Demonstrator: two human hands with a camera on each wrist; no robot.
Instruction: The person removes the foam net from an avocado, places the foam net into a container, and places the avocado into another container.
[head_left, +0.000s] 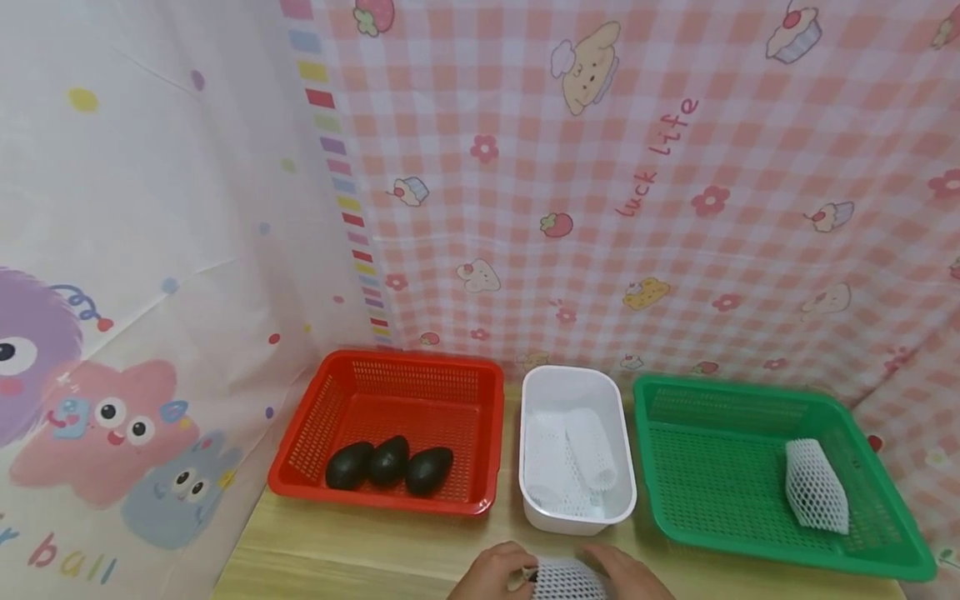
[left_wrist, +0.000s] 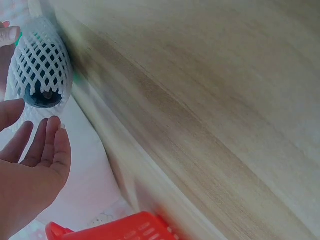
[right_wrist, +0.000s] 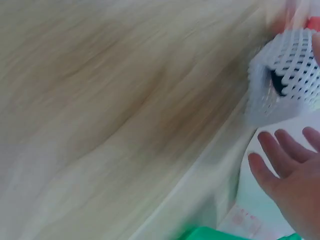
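Note:
An avocado in a white foam net (head_left: 570,579) is between both hands at the near table edge. In the left wrist view its dark end (left_wrist: 46,96) peeks out of the net. My left hand (head_left: 495,575) is beside that end, thumb near the net rim, its other fingers extended just off the net. My right hand (head_left: 626,575) is at the opposite side. In the right wrist view its fingers (right_wrist: 287,155) are spread, with a gap to the net; a fingertip overlaps the net at the frame edge. The head view cuts off both hands.
A red basket (head_left: 491,450) holds several bare avocados (head_left: 388,461). In the middle, a white bin (head_left: 577,527) contains foam nets (head_left: 588,446). To the right, a green basket (head_left: 712,467) holds a netted avocado (head_left: 816,487). A gingham curtain (head_left: 525,208) hangs behind the wooden table (head_left: 337,542).

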